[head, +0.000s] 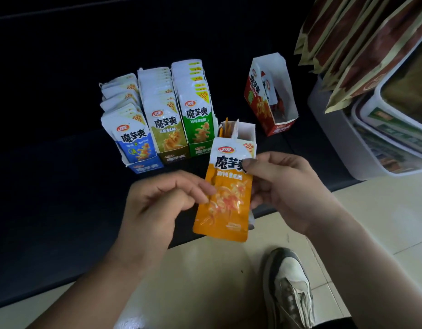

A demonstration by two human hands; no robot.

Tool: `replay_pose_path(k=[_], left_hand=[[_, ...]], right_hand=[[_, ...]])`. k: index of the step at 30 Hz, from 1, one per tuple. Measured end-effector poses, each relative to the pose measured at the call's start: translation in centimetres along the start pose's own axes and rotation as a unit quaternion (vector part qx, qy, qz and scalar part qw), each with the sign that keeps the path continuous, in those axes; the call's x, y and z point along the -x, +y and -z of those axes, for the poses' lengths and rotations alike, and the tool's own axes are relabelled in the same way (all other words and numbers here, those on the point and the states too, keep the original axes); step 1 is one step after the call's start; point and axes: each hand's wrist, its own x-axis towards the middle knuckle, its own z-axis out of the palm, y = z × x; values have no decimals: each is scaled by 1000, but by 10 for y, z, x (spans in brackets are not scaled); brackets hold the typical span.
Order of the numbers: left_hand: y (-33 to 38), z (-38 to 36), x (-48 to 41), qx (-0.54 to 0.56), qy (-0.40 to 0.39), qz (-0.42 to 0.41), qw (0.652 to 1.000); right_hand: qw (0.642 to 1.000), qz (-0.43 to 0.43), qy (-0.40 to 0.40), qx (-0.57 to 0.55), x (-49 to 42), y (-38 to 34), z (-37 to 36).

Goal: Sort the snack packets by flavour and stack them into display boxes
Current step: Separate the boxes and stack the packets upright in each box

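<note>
right hand (pixel 283 186): thumb on the front, fingers behind, pinching the upper right edge of the orange packet (pixel 226 200). left hand (pixel 157 203): fingers curled, thumb and forefinger pinching the packet's left edge about halfway down. packet held upright, face toward the person, slightly tilted, above the near edge of the dark surface (pixel 63 186).

just behind the packet: orange box (pixel 246 131), open top with white inner walls showing, a few orange packet edges standing in it at its left side; the lower part of the box is hidden by the packet.

to the left of it, three boxes side by side and touching: blue box (pixel 146 166), olive box (pixel 175 157), green box (pixel 201 149), each filled with a row of upright packets of its own colour.

right of these and apart: red box (pixel 255 103), turned at an angle, holding only a packet or two at its back.

far right: white bin (pixel 347 143) on the tiled floor (pixel 205 269), with brown bags (pixel 371 43) hanging above it. one shoe (pixel 288 288) on the floor below the right hand.
</note>
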Motion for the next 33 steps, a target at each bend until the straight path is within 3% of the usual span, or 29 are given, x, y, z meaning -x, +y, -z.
replay_pose_path(k=[3,6,8,14,17,21,26,28,33], left_hand=[[1,-9,-3,-43,30,23,998],[-8,-17,-10,-61,38,127,989],[-15,-21,-10,-53,27,174,983],[-23,-26,-6,-94,36,182,978],[-24,-22,-7,-114,48,172,977],[-26,-20,-5,-99,61,139,983],[-21,-27,-8,-59,55,119,990],[-21,-27,-10,-63,61,116,989],[-20,-36,-12,-57,10,132,990]], right_hand=[[994,104,1,24,2,-6,-3],[954,267,55,126,-2,-5,1],[931,322,78,156,-7,0,8],[919,281,24,274,-18,38,22],[892,272,-25,360,-18,37,33],[903,299,-10,308,-17,25,39],[910,222,-20,349,-20,39,31],[912,233,-25,336,-19,38,35],[839,328,-37,433,-20,18,46]])
